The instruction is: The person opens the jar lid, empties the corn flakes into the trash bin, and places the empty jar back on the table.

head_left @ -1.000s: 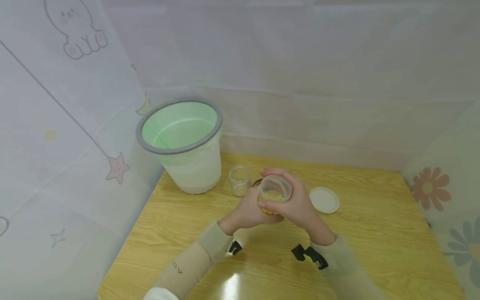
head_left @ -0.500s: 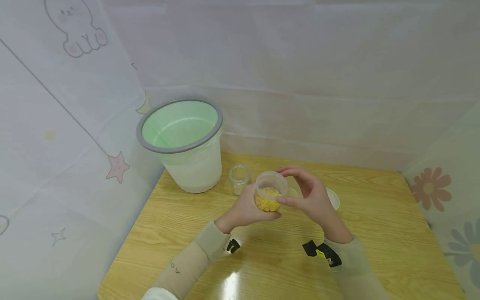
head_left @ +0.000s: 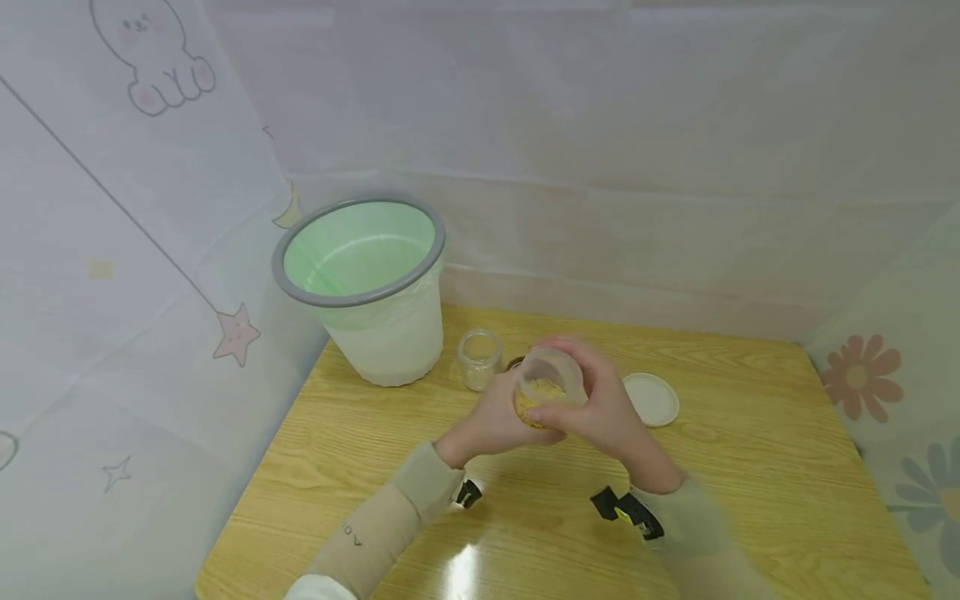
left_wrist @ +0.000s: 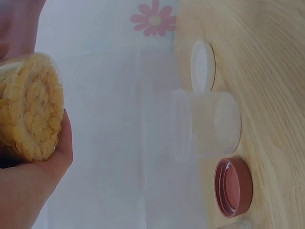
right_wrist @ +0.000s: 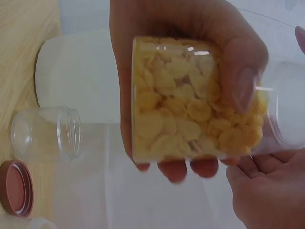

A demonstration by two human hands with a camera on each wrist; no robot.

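Observation:
A clear plastic jar [head_left: 531, 411] of yellow flakes is held above the table between both hands. My left hand [head_left: 495, 421] wraps round its lower body, thumb and fingers gripping the wall in the right wrist view. Around the jar's translucent upper part curls my right hand [head_left: 607, 408], blurred, its thumb on the near side and fingers on the far side. In the right wrist view the flakes [right_wrist: 181, 109] fill the jar's lower part. Beneath the hands, a frosted container [left_wrist: 214, 124] stands on the table, mostly hidden from the head view.
An uncovered glass jar [head_left: 480, 362] stands left of the hands. Close by lies a reddish-brown lid [left_wrist: 233, 186]. A white lid [head_left: 650, 400] rests at right. The large bin [head_left: 390, 346] with a grey rim occupies the table's back left corner, near the cloth-covered walls.
My right hand had loosened and drawn right half a second ago; now it has come back left and grips round the jar's top. The jar shifted slightly; my left hand kept its hold.

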